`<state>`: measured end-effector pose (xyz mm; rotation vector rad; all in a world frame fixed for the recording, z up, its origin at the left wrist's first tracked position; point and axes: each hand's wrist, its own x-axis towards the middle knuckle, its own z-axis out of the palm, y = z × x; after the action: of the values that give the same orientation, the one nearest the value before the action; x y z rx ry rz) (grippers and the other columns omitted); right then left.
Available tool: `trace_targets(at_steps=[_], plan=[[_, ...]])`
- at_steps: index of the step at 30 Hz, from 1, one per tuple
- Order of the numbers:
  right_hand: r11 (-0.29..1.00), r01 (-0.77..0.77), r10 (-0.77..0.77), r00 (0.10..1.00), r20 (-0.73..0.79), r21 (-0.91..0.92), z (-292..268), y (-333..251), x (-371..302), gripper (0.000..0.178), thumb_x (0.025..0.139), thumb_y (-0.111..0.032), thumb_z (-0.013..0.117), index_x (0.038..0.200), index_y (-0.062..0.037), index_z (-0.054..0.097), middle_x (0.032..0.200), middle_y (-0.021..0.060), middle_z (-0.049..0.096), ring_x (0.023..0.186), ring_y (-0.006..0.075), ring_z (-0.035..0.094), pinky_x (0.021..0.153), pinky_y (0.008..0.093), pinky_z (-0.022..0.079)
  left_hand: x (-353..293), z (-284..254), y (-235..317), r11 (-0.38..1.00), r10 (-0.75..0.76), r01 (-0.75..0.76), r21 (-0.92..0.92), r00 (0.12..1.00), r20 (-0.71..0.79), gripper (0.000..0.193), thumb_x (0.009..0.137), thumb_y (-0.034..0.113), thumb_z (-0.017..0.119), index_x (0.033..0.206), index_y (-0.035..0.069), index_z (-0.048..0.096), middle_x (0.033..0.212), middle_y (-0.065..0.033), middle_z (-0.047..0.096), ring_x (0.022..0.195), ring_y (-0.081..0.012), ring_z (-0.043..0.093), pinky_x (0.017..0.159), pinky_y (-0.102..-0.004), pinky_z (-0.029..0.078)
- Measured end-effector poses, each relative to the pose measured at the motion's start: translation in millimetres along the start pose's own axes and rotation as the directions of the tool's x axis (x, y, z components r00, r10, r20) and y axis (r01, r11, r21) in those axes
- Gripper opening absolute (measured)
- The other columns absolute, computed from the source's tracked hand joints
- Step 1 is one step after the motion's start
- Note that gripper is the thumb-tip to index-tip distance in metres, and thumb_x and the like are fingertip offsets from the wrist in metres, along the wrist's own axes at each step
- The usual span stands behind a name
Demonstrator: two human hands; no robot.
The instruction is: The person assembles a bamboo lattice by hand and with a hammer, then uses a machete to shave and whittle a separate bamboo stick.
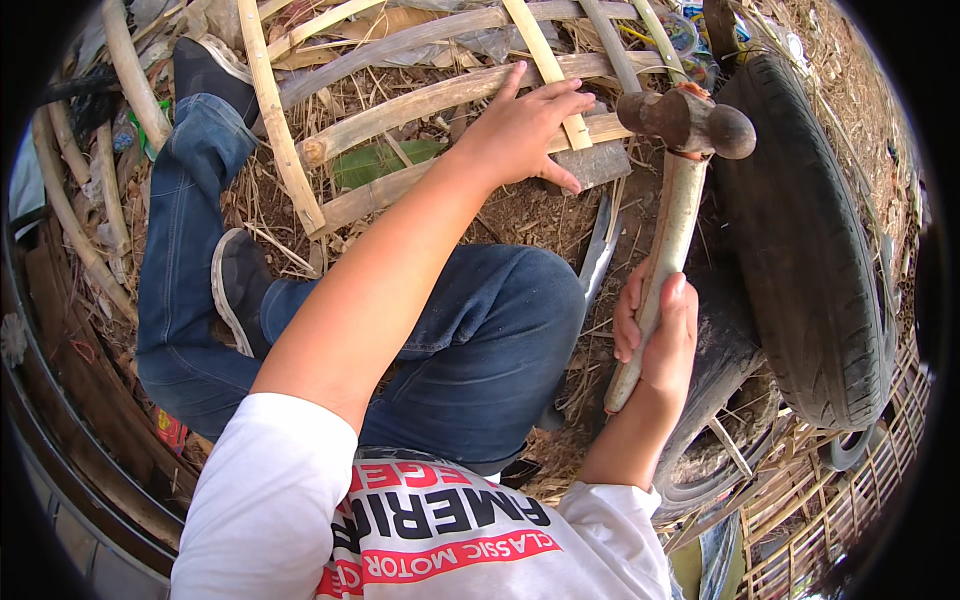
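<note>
One hammer (pixel 678 205) in the right hand (pixel 664 325), gripped low on its pale handle by closed fingers, with a dull, rounded metal head at the far end, near the right side of a slatted frame (pixel 400 110). Farther off and to the left, the left hand (pixel 528 130), empty, with open fingers spread wide over the frame's slats, close to a pale crosswise strip (pixel 536 45). Just by the thumb, a flat grey block (pixel 592 167); impossible to tell whether touched or only overlapped in view. Under the frame, toward the left, a green leaf (pixel 375 165) on straw-strewn earth (pixel 505 215). To the right of the hammer, a black tyre (pixel 815 250) on its edge and, nearer, a second tyre (pixel 710 370). On the left, dark shoes (pixel 245 285) with pale soles, below blue jeans (pixel 480 350). At the near right, a lattice (pixel 830 520) of thin strips.
</note>
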<state>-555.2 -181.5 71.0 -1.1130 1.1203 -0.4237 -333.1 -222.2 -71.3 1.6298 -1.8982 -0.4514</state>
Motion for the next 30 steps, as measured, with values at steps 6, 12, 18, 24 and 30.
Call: trace_targets(at_steps=[6,12,18,24,30], plan=[[0.98,-0.179,0.174,0.983,-0.062,-0.088,-3,36,33,0.053,0.098,-0.05,0.039,0.07,-0.0056,0.046,0.05,0.0011,0.042,0.04,0.01,0.039,0.038,0.0243,0.032,9,-4,0,0.999,-0.031,0.031,0.008,0.999,0.012,0.104,0.051,0.057,0.08,0.138,0.015,0.044,0.141,-0.0088,0.046,0.134,-0.019,0.038,0.116,-0.0509,0.01],[0.998,0.037,-0.036,0.999,-0.031,0.047,-2,1,1,0.062,0.094,-0.059,0.039,0.072,-0.0024,0.048,0.046,0.0027,0.042,0.036,0.01,0.038,0.035,0.0231,0.03,0,3,-1,1.0,0.005,-0.005,-0.004,0.999,-0.033,0.099,0.052,0.06,0.077,0.134,0.011,0.049,0.139,-0.0107,0.048,0.133,-0.0201,0.04,0.115,-0.053,0.011],[0.99,-0.129,0.128,0.992,-0.023,-0.062,-3,57,41,0.052,0.098,-0.049,0.038,0.072,-0.0049,0.048,0.051,0.0011,0.042,0.04,0.0099,0.039,0.038,0.0242,0.032,1,0,4,1.0,-0.01,0.01,0.0,1.0,0.008,0.1,0.052,0.061,0.076,0.135,0.012,0.048,0.14,-0.0097,0.047,0.133,-0.0204,0.04,0.116,-0.0517,0.011],[0.998,-0.033,0.03,0.998,-0.052,-0.051,-1,8,9,0.06,0.094,-0.058,0.039,0.071,-0.0031,0.048,0.048,0.0032,0.041,0.037,0.01,0.038,0.035,0.0238,0.03,1,1,1,1.0,0.002,-0.002,0.013,1.0,-0.031,0.099,0.053,0.059,0.077,0.135,0.012,0.048,0.14,-0.0096,0.047,0.133,-0.0199,0.04,0.116,-0.0516,0.012],[0.987,-0.149,0.144,0.986,-0.086,-0.061,0,33,32,0.056,0.098,-0.052,0.036,0.072,-0.004,0.048,0.049,0.0006,0.039,0.037,0.0099,0.036,0.036,0.0236,0.03,2,4,3,1.0,-0.006,0.006,0.014,1.0,0.005,0.098,0.052,0.057,0.079,0.135,0.013,0.048,0.139,-0.0083,0.048,0.134,-0.0192,0.039,0.115,-0.053,0.012]])
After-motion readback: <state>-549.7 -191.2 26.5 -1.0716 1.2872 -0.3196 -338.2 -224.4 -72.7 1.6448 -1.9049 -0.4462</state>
